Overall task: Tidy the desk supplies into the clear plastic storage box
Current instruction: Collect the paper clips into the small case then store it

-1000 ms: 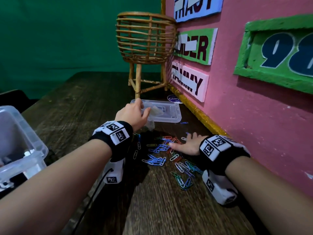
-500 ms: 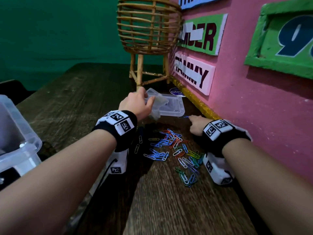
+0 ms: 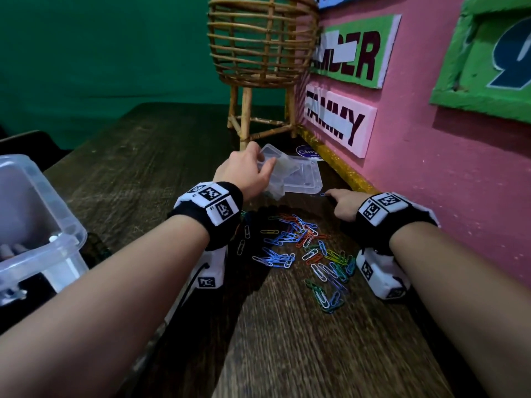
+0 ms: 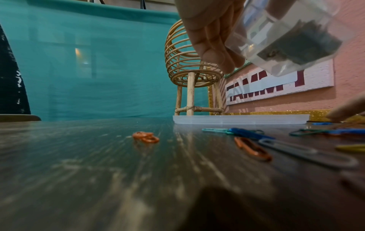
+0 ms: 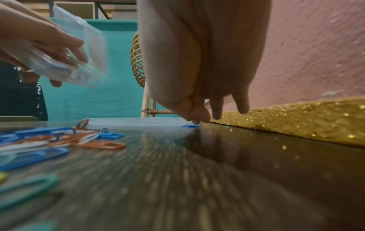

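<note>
Taking the heap of paper clips (image 3: 301,248) on the desk (image 3: 138,173) as the landmark, the big clear storage box (image 3: 37,231) sits well to its left at the desk's near edge, open at the top, with a few small things I cannot identify lying in its bottom.

Just beyond the heap's far left side, the left hand (image 3: 244,173) has lifted a small clear case (image 3: 273,168) off the desk and tilted it. A second ago that case was lower, close to its flat lid (image 3: 304,179), which lies beyond the heap against the foot of the basket stand (image 3: 258,81). The fingers are curled round the case, thumb on one face and the others on the opposite one; the left wrist view shows some dark contents inside.

To the heap's far right, the right hand (image 3: 342,205) has left the middle of the heap, where it lay flat before, and reached to a stray blue clip (image 5: 190,126) beside the lid's corner, near the gold strip along the pink wall (image 3: 431,173). Its fingertips (image 5: 197,120) are bunched together, pointing down on or just above that clip; whether they have it pinched I cannot tell.

So the stray is probably being gathered, while most clips lie loose on the desk, none of them visibly in the storage box.
</note>
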A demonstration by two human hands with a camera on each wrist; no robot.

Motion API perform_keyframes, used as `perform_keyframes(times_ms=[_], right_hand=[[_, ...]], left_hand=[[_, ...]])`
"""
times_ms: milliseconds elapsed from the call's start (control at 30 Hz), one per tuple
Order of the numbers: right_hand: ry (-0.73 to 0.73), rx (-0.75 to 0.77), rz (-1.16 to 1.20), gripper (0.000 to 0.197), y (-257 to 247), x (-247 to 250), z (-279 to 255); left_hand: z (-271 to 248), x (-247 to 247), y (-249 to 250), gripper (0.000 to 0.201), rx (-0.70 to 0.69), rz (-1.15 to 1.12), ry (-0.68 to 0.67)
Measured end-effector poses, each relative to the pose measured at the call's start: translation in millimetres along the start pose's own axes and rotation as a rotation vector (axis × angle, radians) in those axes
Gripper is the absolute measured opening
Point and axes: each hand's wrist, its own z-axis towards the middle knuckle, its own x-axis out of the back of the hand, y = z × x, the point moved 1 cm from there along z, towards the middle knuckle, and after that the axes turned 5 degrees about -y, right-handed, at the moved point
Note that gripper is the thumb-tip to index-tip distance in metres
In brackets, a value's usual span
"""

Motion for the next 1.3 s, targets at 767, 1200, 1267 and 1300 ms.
perform_keyframes(times_ms=[767,1200,1267,1300], right_hand=[[0.484,0.464,0.329,0.014,-12.3,-14.2,-107.7],[0.535,0.249,0.329,0.056,8.3,-18.9,-108.6],[0.534,0.188,0.325,0.059,13.5,-21.1,-104.4],[0.533,0.171,0.316,0.060,14.2,-22.0,-102.6]], left_hand=[[-28.9,-5.6,19.9,0.037,-0.128,-0.066,-0.089],[-43.6,-10.9,7.6,0.054,0.033,0.229,-0.509],[-37.6,-6.2,-11.3,0.061,0.156,0.294,-0.511],[-35.1,-6.7,-19.6,0.062,0.201,0.327,-0.523]])
